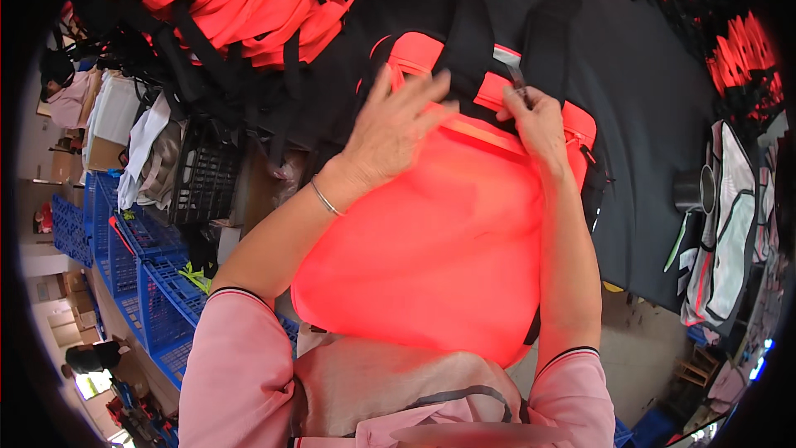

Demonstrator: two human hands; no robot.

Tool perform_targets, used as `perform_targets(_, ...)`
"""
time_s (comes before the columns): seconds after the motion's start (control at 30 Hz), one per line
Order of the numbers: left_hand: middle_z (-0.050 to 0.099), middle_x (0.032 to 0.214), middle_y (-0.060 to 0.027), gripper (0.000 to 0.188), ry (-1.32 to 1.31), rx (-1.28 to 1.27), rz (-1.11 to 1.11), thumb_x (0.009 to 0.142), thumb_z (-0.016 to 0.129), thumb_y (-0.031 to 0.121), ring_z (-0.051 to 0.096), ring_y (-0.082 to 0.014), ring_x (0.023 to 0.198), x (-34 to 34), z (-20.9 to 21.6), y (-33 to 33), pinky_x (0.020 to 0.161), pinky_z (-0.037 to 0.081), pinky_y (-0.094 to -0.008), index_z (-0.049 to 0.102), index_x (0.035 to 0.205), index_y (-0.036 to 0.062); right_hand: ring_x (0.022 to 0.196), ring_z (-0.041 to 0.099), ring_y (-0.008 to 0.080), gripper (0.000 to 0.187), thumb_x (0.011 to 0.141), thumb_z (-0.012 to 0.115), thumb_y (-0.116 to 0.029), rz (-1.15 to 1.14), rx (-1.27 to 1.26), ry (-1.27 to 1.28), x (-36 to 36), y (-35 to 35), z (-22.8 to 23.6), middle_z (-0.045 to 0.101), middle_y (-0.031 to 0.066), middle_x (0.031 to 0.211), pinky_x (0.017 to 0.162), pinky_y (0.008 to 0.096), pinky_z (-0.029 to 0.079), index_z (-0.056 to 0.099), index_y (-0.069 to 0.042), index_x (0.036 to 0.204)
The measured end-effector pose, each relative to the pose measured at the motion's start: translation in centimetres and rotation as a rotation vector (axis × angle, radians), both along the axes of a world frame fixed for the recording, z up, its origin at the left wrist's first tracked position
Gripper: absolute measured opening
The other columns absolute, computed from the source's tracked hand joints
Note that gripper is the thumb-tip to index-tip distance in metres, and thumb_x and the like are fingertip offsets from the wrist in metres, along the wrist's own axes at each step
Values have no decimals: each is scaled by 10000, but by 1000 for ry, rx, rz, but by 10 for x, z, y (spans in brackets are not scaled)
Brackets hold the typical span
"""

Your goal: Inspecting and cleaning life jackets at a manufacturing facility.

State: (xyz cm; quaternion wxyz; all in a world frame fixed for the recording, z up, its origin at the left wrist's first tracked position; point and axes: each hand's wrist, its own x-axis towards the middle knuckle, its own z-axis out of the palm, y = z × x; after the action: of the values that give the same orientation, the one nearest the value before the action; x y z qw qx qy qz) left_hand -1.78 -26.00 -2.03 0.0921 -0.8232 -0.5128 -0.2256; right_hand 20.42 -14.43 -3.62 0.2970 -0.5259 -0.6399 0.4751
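A bright red-orange bag [431, 232] with black straps lies before me, its lower end against my lap and its top on the black-covered table. Over the bag's upper left part is my left hand [398, 120], fingers spread and slightly smeared by motion; I see nothing held in it. My right hand [537, 120] is closed in a pinch beside a short orange tab [491, 91] at the bag's top edge. A small dark thing shows at its fingertips, too small to name. Wide black straps [547, 41] run from the bag's top across the table.
More red-orange bags [240, 0] with black straps are piled at the far left, and others [746, 54] at the far right. A dark metal cup [695, 189] and a grey-white bag [730, 224] lie at the right edge. Blue plastic crates [137, 282] stand left.
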Motion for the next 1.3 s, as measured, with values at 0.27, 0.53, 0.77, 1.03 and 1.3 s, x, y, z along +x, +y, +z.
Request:
perform_targets(0.27, 637, 909, -42, 217, -214, -237, -19, 856, 655, 214, 582, -227, 1029, 0, -19, -2, 1159, 123, -596, 676, 1022, 75, 553, 464, 54, 340, 884, 700, -338, -508, 327, 269, 41, 54, 42, 653, 43, 718, 536, 210, 378, 672, 1, 886)
perform_targets(0.53, 639, 1238, -67, 456, 56, 46, -77, 848, 626, 123, 525, -278, 1244, 67, -5, 28, 1144, 192, -585, 584, 1302, 112, 505, 458, 56, 438, 788, 783, -293, -349, -1, 71, 52, 101, 31, 553, -8, 693, 460, 242, 398, 674, 8, 1087)
perform_targets(0.77, 537, 1349, -149, 564, -1542, -922, 27, 1016, 438, 423, 555, -238, 1184, 36, -9, 79, 971, 469, -389, 440, 1418, 27, 691, 474, 16, 184, 852, 673, 14, -127, 246, 498, 31, 21, 60, 558, -55, 802, 621, 180, 393, 634, 42, 1030)
perform_targets(1.03, 607, 1226, -148, 598, -1773, -637, -183, 909, 682, 354, 623, -202, 1033, 13, 105, 114, 884, 517, -330, 500, 1331, -29, 735, 580, 36, 279, 857, 684, 52, 87, 485, 172, 41, -84, 33, 640, -2, 800, 664, 174, 458, 671, -16, 1127)
perform_targets(1.3, 643, 1096, -99, 545, -971, -896, -428, 881, 673, 177, 604, -164, 1015, 76, 69, -17, 894, 487, -318, 488, 1354, -19, 675, 573, 33, 222, 828, 770, -52, -88, 359, 297, 62, -115, 101, 657, 9, 769, 595, 205, 469, 675, -24, 1027)
